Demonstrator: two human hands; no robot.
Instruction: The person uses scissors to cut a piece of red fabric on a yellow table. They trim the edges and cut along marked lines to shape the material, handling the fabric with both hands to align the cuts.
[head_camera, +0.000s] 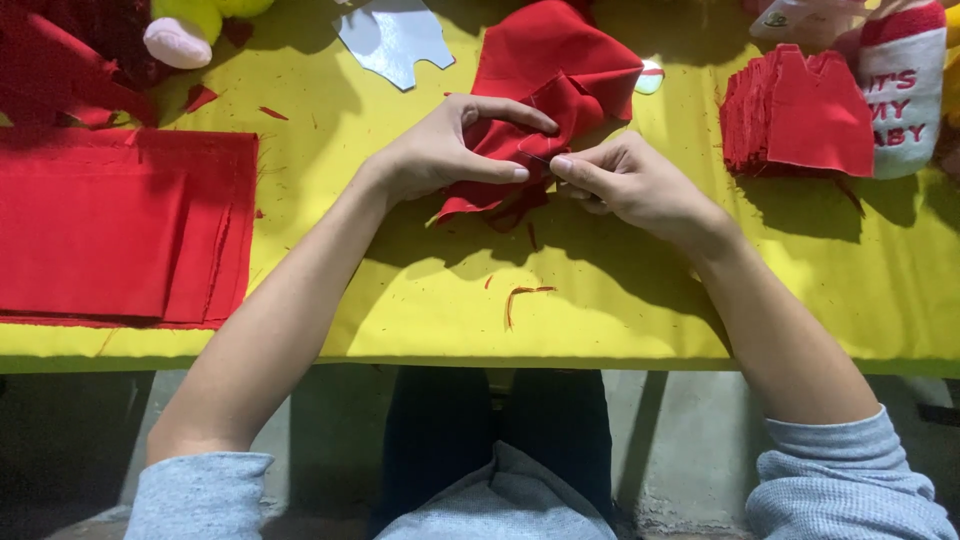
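Small sewing or toy-making workshop. Yellow-covered worktable (600, 300) littered with red thread scraps (522, 295); folded red fabric sheets (110, 230) at left, stack of identical pre-cut red pieces (800, 125) at right, grey cutting template (395, 40), plush toy parts (185, 30) at far edge.

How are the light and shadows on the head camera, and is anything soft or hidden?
Head view: hard light from above throws dark shadows of the left hand and right hand onto the yellow table; the red fabric piece they pinch is sharp; the folded red cloth lies partly shaded; below the table edge it is dim.
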